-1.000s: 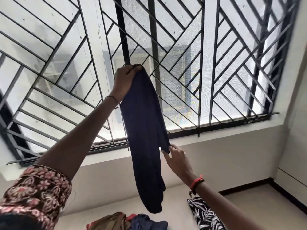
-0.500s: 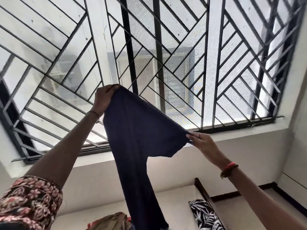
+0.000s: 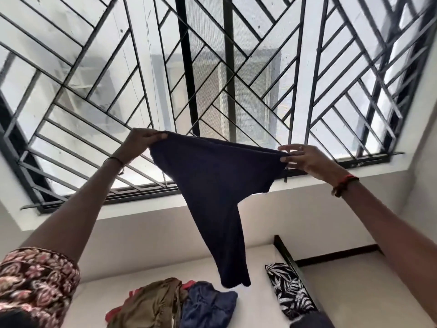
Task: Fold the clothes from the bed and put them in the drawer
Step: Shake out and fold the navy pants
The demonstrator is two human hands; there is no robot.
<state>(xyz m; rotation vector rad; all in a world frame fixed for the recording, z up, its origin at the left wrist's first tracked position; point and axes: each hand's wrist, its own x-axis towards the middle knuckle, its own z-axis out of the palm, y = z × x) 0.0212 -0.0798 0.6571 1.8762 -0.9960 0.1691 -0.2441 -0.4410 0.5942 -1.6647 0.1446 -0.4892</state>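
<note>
The dark garment (image 3: 212, 185) is now stretched wide above the bed (image 3: 257, 304). The left hand (image 3: 139, 144) and right hand (image 3: 305, 159) each pinch a top corner. Folding looks ready to begin.

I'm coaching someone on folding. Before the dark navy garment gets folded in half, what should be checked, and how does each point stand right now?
1. The left hand grips one top corner of the dark navy cloth garment: ok.
2. The right hand pinches the opposite top corner: ok.
3. Top edge spread nearly taut between them: ok.
4. Hanging lower end clear of the crumpled olive-brown and blue clothes pile: cannot tell, they overlap in view.
5. Bare patch of white bed to lay it on: ok.
6. Right side out: cannot tell.
</note>
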